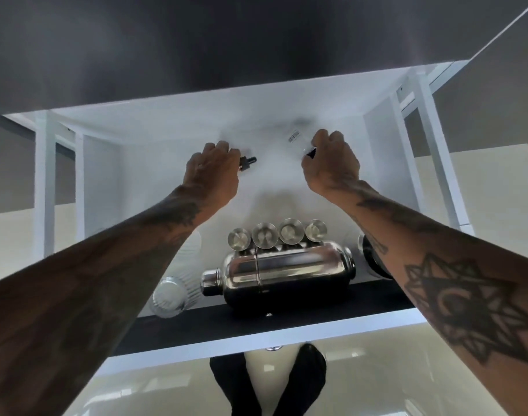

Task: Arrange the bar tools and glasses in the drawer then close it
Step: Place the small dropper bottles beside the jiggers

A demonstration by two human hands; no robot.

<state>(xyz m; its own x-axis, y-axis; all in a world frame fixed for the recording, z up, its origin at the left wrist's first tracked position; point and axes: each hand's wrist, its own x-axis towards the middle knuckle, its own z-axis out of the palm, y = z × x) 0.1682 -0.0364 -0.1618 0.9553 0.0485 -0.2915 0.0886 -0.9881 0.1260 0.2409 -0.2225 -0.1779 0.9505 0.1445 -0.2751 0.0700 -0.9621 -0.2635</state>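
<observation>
While the shaker [279,276], four jiggers [277,234] and a glass [169,297] already lie low in the open drawer [256,328], the left hand [213,169] grips a pourer [247,162] and the right hand [331,163] a clear glass [297,139] at frame centre, so placing and closing remain.

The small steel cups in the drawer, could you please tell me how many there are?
4: a row behind the shaker, left to right. Arms may hide others.

Soft, cool daylight washes out the white drawer [286,103] interior. The steel shaker [280,274] shows bright glare. Glossy floor [361,379] reflects light patches. Wide-angle bending at the edges; slight overall blur.
</observation>
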